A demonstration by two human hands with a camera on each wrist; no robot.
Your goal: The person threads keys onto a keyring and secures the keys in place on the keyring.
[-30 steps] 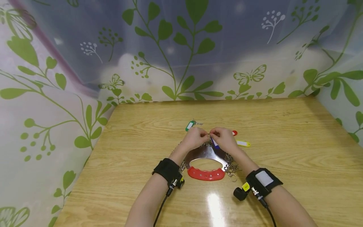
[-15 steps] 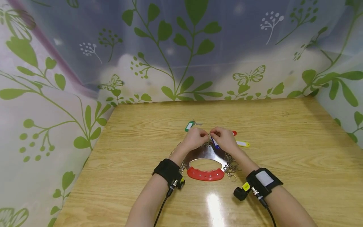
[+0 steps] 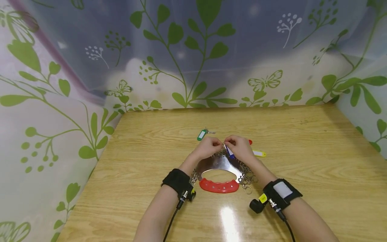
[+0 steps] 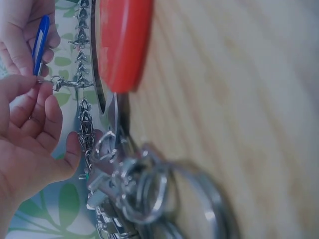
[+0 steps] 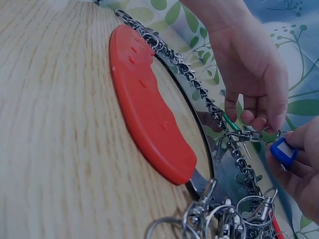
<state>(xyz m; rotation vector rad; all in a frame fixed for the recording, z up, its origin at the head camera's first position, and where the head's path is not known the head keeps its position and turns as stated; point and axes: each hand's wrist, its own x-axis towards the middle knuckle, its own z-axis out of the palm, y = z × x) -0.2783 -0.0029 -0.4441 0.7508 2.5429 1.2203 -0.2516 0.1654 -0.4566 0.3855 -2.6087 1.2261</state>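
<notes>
In the head view a metal plate (image 3: 217, 163) with a red handle (image 3: 219, 186) lies on the table, small metal clips (image 5: 187, 74) strung round its edge. Just beyond the plate both hands meet, fingertips almost touching. My left hand (image 3: 208, 147) pinches a small ring (image 5: 269, 133) at the end of one clip (image 4: 62, 83); its other fingers are loosely bent. My right hand (image 3: 240, 148) holds a blue key tag (image 5: 283, 151) with a white label close to that ring. Fingertips hide whether tag and ring are joined.
Behind the left hand lies a green key tag (image 3: 201, 135) with a key (image 3: 211, 132). Beside the right hand are a red tag (image 3: 250, 142), partly hidden, and a yellow tag (image 3: 259, 153). Loose clips and rings (image 3: 248, 189) bunch by the handle's right end. Patterned cloth (image 3: 193, 67) stands behind the table.
My left wrist has shifted slightly, with its fingertips staying at the ring. The right hand keeps its hold on the blue key tag in nearly the same spot.
</notes>
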